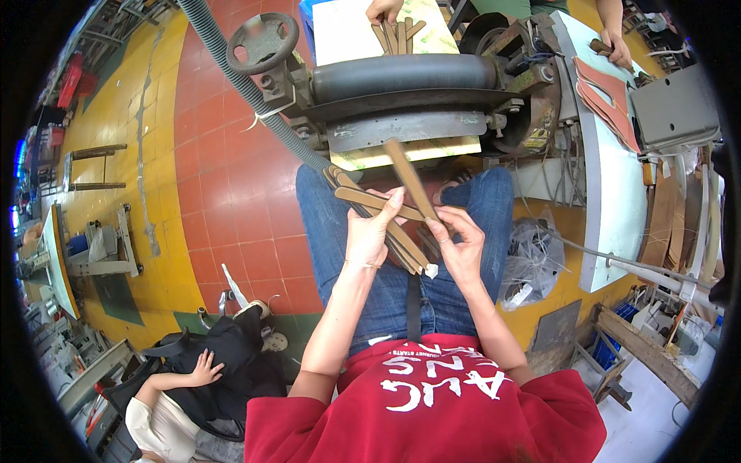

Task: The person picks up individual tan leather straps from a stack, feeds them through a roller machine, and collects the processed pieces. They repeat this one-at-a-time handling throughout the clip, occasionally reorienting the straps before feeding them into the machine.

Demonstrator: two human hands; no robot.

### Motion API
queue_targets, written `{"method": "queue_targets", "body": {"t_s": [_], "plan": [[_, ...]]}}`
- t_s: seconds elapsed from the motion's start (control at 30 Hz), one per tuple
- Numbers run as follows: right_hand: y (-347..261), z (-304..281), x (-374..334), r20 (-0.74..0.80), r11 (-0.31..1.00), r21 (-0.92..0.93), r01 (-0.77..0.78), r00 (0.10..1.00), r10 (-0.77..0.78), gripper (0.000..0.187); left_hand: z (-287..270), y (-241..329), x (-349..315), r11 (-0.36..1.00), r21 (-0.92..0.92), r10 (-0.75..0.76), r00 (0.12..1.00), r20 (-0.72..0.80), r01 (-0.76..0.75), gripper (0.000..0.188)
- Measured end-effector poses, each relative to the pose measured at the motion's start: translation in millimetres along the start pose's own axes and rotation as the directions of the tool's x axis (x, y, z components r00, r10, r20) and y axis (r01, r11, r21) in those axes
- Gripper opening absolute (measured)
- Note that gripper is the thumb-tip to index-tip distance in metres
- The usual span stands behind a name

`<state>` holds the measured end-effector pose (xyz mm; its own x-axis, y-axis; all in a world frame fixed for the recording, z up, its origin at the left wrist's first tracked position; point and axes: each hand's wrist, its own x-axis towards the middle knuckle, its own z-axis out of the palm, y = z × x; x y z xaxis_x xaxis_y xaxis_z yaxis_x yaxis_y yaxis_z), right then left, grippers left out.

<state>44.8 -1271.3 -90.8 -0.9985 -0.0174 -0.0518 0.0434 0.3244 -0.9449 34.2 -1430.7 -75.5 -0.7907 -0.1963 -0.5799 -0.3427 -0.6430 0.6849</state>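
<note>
In front of my lap, my left hand [369, 235] is closed round a bundle of brown leather straps [409, 248]. The straps are long and flat with rounded ends, and some fan out past the fingers at both ends. One strap [363, 198] lies crosswise over the others, under my left thumb. My right hand [461, 243] pinches the lower end of a single brown strap [409, 176], which tilts up and to the left toward the machine. A small white scrap [431, 271] shows at the bundle's lower end.
Just ahead stands a machine with a dark roller [405, 75], a metal plate [405, 130] and a handwheel [262, 43]. Beyond it, another person's hand [384, 11] holds similar straps [399, 36]. A grey hose [251, 92] runs at left; a pale worktable [598, 170] stands at right.
</note>
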Motion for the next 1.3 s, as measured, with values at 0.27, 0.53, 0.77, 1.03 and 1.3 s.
{"method": "queue_targets", "body": {"t_s": [0.27,0.53,0.77,1.03,1.3], "plan": [[28.0,-14.0,22.4,0.117,0.848,0.372,-0.377,0.926,0.360,0.021,-34.7,16.4,9.5,0.995,-0.093,0.022,0.998,-0.055,-0.027,0.016],[26.0,0.7,72.7,0.292,0.819,0.255,-0.514,0.848,0.442,0.026,-38.8,22.6,5.2,0.998,-0.066,0.002,0.999,-0.047,-0.005,0.015],[15.5,38.6,119.3,0.091,0.663,0.631,-0.402,0.888,0.451,0.041,-15.7,17.1,2.7,0.998,-0.015,-0.064,0.998,0.025,0.064,0.021],[8.0,-22.0,17.2,0.585,0.899,0.081,-0.429,0.751,0.306,0.033,-12.5,10.1,12.6,0.995,0.062,-0.079,0.996,0.040,0.076,0.026],[46.7,-26.5,19.9,0.328,0.695,0.438,-0.570,0.821,0.467,0.028,-6.2,2.2,15.7,0.991,-0.111,-0.063,0.991,0.122,0.077,0.040]]}}
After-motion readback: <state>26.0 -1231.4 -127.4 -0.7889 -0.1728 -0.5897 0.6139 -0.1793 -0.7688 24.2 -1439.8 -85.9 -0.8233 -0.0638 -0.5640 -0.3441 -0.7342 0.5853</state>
